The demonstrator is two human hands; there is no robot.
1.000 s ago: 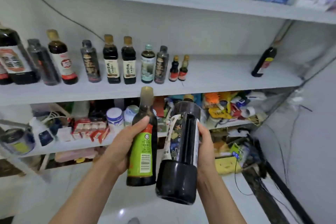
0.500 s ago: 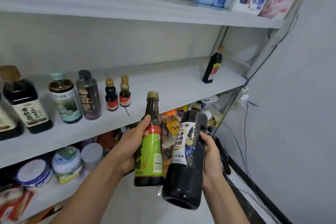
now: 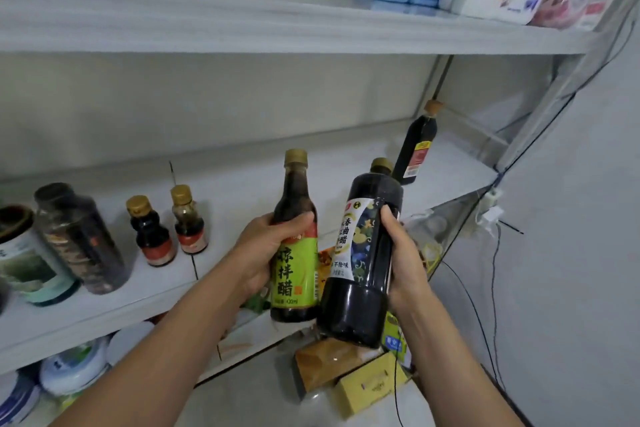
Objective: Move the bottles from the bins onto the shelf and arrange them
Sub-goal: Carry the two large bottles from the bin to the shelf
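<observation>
Just short of the shelf (image 3: 242,184), the green-label bottle (image 3: 297,256) is gripped in the left hand (image 3: 265,253), the dark bottle (image 3: 363,253) beside it in the right hand (image 3: 405,263). Placement is judged next; bare board beyond the knuckles is called for.

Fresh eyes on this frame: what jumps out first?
Centre frame, the left hand grips a green-labelled bottle and the right hand a larger black bottle, side by side. Behind them the white shelf holds a row of bottles at left and one lone dark bottle at far right.
</observation>
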